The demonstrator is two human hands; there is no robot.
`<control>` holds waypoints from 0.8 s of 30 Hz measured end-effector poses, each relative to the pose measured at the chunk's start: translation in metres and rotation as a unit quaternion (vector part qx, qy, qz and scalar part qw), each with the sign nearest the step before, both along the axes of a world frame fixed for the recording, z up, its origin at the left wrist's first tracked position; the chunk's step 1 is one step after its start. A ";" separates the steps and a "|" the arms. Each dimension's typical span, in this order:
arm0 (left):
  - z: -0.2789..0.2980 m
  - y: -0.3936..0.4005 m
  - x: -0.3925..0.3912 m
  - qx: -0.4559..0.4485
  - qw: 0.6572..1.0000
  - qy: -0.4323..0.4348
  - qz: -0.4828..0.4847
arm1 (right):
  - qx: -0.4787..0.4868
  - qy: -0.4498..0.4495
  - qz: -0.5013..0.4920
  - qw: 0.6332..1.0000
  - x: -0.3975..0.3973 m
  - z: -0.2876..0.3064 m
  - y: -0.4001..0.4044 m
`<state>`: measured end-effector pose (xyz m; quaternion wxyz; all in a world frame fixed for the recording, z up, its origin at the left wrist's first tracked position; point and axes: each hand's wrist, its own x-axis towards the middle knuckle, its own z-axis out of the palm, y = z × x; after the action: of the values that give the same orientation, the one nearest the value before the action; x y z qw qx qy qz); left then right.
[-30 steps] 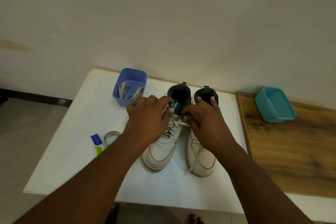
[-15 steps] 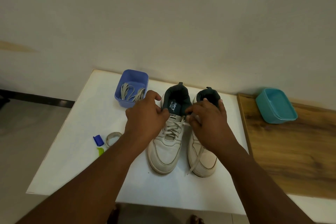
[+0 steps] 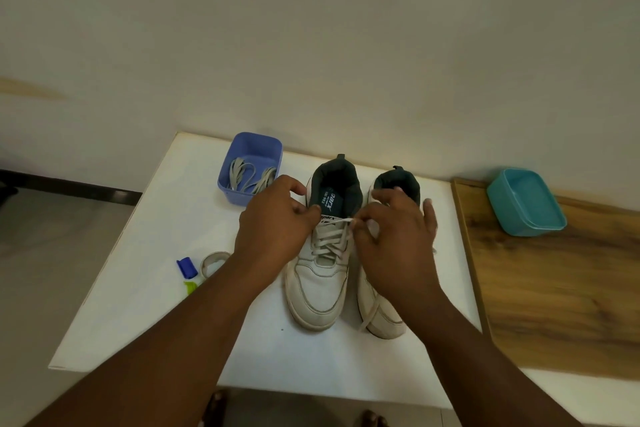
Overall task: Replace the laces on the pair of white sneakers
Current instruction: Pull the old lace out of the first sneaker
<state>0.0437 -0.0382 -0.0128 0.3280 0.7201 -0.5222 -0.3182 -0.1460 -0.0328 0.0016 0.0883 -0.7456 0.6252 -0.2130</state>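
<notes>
Head view: both grips, left hand [image 3: 277, 218] and right hand [image 3: 394, 236], pinch left sneaker's [image 3: 322, 274] lace [image 3: 341, 220]; soft, limp, take near eyelet.

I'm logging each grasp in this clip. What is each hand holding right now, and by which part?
Both hands pinch the lace of the left sneaker at its top eyelets: left hand one end, right hand the other.

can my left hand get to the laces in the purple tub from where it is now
Probably yes. The left hand sits at the left sneaker beside the purple tub, whose top is open with the spare laces exposed. Nothing lies between them.
</notes>
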 end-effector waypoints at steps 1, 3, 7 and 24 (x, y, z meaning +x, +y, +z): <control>0.001 0.000 0.000 -0.001 1.000 0.003 0.002 | 0.001 -0.007 -0.022 1.000 -0.001 0.001 0.002; 0.001 0.000 -0.001 -0.005 1.000 0.010 0.001 | -0.003 0.015 -0.038 0.999 0.002 0.002 0.006; 0.003 0.000 -0.002 -0.005 1.000 0.015 -0.010 | 0.011 0.071 0.065 0.995 0.020 -0.011 0.009; 0.001 0.001 -0.002 -0.027 0.999 0.011 -0.020 | 0.016 -0.058 -0.049 0.997 -0.006 -0.003 -0.002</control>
<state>0.0414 -0.0371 -0.0117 0.3468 0.6965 -0.5416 -0.3183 -0.1523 -0.0344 -0.0018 0.1260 -0.6987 0.6585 -0.2497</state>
